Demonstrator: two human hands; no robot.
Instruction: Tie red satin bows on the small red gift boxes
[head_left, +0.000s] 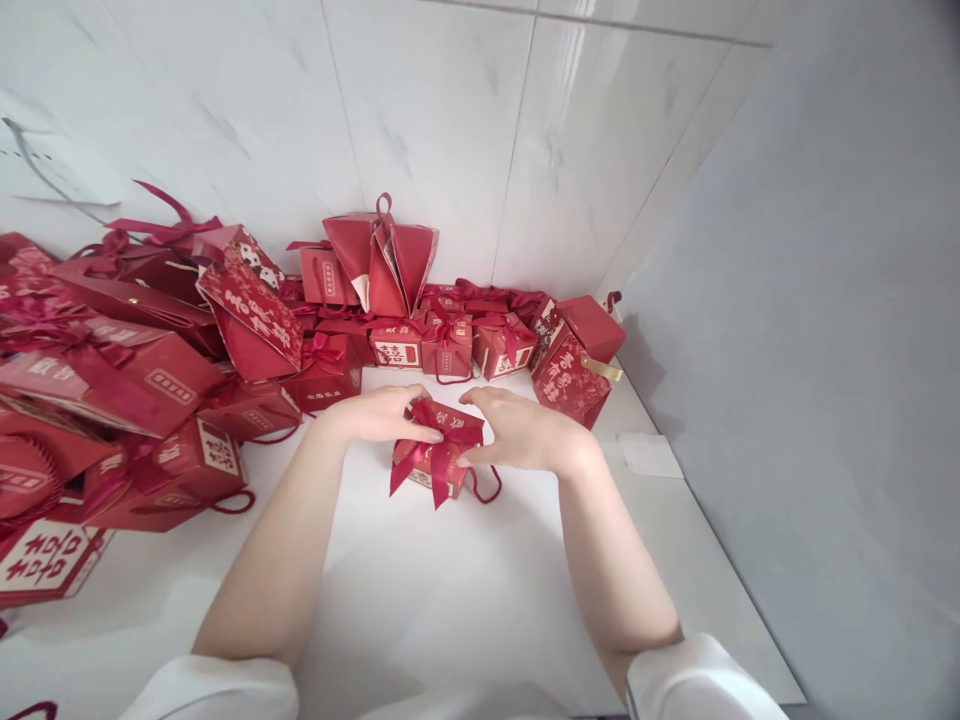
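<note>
A small red gift box with a dark red ribbon bow lies on the white table in front of me. A twisted cord handle loops out at its right side. My left hand grips the box from the left, its thumb over the bow's knot and its fingertips at the back edge. At the right end, my right hand has its thumb and fingers spread apart around the box's corner. The thumb is close to the box's side; whether it presses there I cannot tell.
Many similar red boxes are heaped on the left. A row of boxes lines the tiled wall, with a folded red carton on top. More boxes stand at the back right, near a white slip. A grey panel borders the right.
</note>
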